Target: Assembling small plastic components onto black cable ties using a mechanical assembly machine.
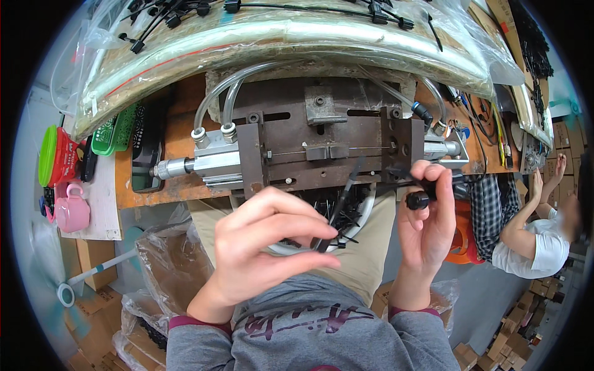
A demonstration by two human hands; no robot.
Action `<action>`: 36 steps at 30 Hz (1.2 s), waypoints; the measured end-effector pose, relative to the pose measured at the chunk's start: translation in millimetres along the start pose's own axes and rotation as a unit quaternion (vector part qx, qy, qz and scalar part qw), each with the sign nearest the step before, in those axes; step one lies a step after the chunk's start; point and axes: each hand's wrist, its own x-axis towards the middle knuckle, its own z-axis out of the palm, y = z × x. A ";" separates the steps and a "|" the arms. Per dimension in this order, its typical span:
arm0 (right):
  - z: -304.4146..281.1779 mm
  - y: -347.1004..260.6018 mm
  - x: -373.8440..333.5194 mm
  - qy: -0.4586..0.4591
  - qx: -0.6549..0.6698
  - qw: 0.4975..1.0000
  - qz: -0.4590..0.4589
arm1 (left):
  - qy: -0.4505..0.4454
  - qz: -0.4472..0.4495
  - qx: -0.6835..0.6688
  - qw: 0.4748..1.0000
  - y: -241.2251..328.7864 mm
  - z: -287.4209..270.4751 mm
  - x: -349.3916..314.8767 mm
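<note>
My left hand [266, 241] is in front of the machine, its thumb and fingers closed around the lower end of a slim black strip [342, 207]. The strip tilts upward past the fingertips; its exact kind is unclear. To the right, my raised right hand [428, 226] has its fingers curled around a black plastic part with a round end [417, 200]. Dark pieces beside those fingers are blurred. Between and beyond my hands, a brown metal clamping fixture [284, 135] carries a small metal block [327, 151] on a thin rod. Below it, a white tub [369, 207] in my lap holds several black pieces.
Plastic-wrapped material with black cable pieces [377, 12] lies behind the fixture. Clear air hoses [213, 93] join a left cylinder [213, 162]. At left are a green basket [114, 133] and pink cup [73, 209]. Another person [535, 244] is at right, near cardboard boxes.
</note>
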 end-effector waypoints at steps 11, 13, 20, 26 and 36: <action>14.9 11.9 -11.6 0.000 -0.213 0.968 -0.136 | 0.025 0.107 0.384 0.917 -29.7 37.6 8.5; 15.6 11.5 -12.8 0.015 -0.204 0.972 -0.114 | 0.021 0.099 0.388 0.916 -28.0 37.7 9.2; 12.7 22.6 -14.1 -0.015 -0.191 0.976 -0.105 | 0.055 0.109 0.308 0.943 -24.8 40.5 11.8; 21.4 35.9 -17.7 -0.048 -0.117 0.991 -0.044 | 0.104 0.174 0.230 0.952 -12.8 48.1 18.5; 27.6 24.5 -16.8 -0.021 -0.216 0.975 -0.050 | 0.023 0.066 -0.024 0.997 -9.6 33.3 10.5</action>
